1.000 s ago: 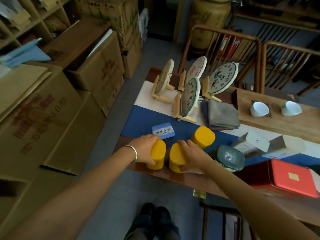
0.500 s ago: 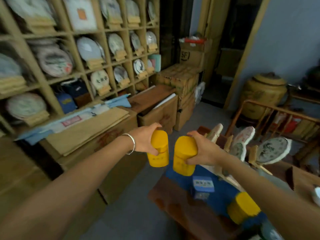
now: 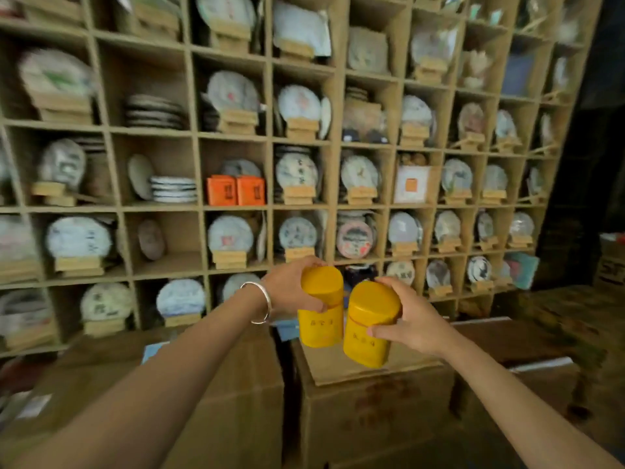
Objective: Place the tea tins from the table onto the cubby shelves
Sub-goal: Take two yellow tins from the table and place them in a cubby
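I hold two yellow oval tea tins in the air in front of the cubby shelves (image 3: 199, 170). My left hand (image 3: 292, 287), with a silver bangle at the wrist, grips the left tin (image 3: 321, 308) from its left side. My right hand (image 3: 411, 324) grips the right tin (image 3: 370, 324) from its right side; this tin tilts a little to the left. The two tins are side by side, almost touching, both lids up. The table is out of view.
The wooden shelves fill the wall with wrapped round tea cakes on small stands, stacked plates and two orange boxes (image 3: 235, 190). Large cardboard boxes (image 3: 365, 397) stand on the floor between me and the shelves. A dark doorway is at the right.
My view has swung left from the table to face the shelves. Both hands lifted the yellow tins off the table and carried them up toward the shelves.
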Demonstrator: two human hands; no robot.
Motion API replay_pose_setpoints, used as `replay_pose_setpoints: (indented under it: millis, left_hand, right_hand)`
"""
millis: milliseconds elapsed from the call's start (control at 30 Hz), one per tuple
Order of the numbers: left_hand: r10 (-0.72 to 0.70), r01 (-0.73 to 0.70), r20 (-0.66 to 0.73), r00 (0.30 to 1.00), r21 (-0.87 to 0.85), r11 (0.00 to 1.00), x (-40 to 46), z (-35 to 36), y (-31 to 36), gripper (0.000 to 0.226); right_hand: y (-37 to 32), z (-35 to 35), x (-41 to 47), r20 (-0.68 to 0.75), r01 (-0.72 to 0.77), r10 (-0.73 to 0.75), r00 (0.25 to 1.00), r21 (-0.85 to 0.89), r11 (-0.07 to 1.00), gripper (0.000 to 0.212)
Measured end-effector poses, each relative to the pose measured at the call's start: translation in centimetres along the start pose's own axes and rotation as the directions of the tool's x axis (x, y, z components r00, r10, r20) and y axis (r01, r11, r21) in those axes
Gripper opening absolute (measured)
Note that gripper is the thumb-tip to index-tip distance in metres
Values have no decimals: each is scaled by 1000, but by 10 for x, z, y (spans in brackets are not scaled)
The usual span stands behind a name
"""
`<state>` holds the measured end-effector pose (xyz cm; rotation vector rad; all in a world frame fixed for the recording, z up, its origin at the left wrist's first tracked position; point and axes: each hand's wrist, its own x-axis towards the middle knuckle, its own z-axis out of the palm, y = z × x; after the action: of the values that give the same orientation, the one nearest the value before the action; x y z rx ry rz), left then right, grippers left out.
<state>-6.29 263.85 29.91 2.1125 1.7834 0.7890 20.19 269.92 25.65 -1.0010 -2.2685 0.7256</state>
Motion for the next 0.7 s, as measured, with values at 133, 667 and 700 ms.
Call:
replay_pose_setpoints:
  millis: [133,667,700]
  left_hand:
    - [-76,80,-94,993,41,996,-26,-75,-73,83]
    - [-300,301,-322,898,-48,953,-72,-259,-288,76]
    - [-311,312,-326,892,-53,949,-68,-264,-299,75]
  right_hand:
    - [-56,52,77,59,106,-112,992,91,990,89]
    - [-210,227,327,74,224,-273,959,391,893,69]
    - [-213,233,339,68,233,-281,957,391,890,68]
